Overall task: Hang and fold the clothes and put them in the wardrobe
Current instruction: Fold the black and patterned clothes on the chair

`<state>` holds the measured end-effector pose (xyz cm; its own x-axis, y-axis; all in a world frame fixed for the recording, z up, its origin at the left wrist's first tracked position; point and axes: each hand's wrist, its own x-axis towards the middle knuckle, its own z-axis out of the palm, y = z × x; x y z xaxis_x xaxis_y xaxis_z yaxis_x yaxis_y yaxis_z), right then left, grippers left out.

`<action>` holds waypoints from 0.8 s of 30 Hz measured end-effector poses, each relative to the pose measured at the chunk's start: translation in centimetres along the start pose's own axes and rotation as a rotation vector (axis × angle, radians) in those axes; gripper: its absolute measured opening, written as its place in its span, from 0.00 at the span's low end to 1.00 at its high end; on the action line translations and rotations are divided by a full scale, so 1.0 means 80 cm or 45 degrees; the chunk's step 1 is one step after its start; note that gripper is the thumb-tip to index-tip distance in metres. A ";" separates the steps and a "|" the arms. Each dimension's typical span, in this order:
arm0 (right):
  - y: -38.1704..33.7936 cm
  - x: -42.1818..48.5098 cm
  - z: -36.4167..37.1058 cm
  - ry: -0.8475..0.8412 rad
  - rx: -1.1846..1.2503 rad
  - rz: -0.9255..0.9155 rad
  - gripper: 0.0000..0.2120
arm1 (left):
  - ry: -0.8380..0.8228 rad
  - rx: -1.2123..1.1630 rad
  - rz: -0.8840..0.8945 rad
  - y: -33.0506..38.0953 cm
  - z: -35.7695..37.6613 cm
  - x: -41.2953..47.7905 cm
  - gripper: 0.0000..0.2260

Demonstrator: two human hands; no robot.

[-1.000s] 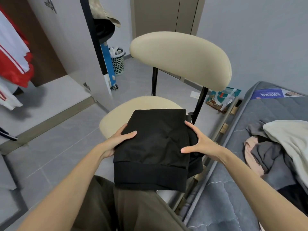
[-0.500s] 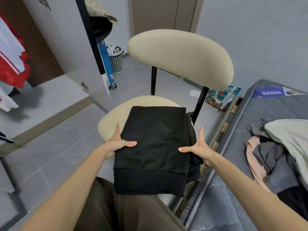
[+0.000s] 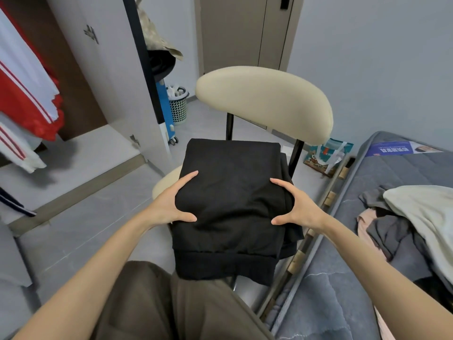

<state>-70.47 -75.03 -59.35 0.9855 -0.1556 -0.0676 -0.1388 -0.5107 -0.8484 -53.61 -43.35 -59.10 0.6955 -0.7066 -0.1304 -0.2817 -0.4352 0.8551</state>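
A folded black garment [image 3: 232, 192] is held above the cream chair's seat [image 3: 164, 185], covering most of it. My left hand [image 3: 169, 204] grips its left edge, thumb on top and fingers under the fabric. My right hand [image 3: 296, 207] grips the right edge the same way. The open wardrobe [image 3: 81, 99] stands at the left, with a red and white garment [image 3: 27, 94] hanging inside. A heap of unfolded clothes [image 3: 404, 224] lies on the bed at the right.
The chair's cream backrest [image 3: 264, 99] rises just behind the garment. The wardrobe door [image 3: 115, 77] stands open to the left of the chair. A mesh bin [image 3: 177, 104] and a blue wheeled item sit behind it. A printed bag [image 3: 326, 155] lies on the floor by the bed frame [image 3: 316, 231].
Both hands closed on the sides of the black garment and lifted it off the chair seat toward me; it now hides most of the seat.
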 end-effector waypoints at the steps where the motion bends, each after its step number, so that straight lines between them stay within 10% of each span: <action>1: -0.002 -0.002 0.000 0.028 -0.024 -0.004 0.49 | 0.046 0.022 0.013 0.000 0.001 -0.005 0.47; 14: -0.090 0.020 0.007 0.170 -0.286 -0.113 0.53 | 0.420 0.189 0.101 0.029 -0.049 -0.054 0.51; 24: -0.184 0.136 0.081 0.185 -0.616 -0.254 0.24 | 0.671 0.570 -0.070 0.007 -0.173 -0.059 0.27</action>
<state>-57.09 -63.70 -51.02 0.9784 -0.1135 0.1725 -0.0131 -0.8680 -0.4964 -47.87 -32.55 -51.08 0.9129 -0.3612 0.1903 -0.4038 -0.7310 0.5500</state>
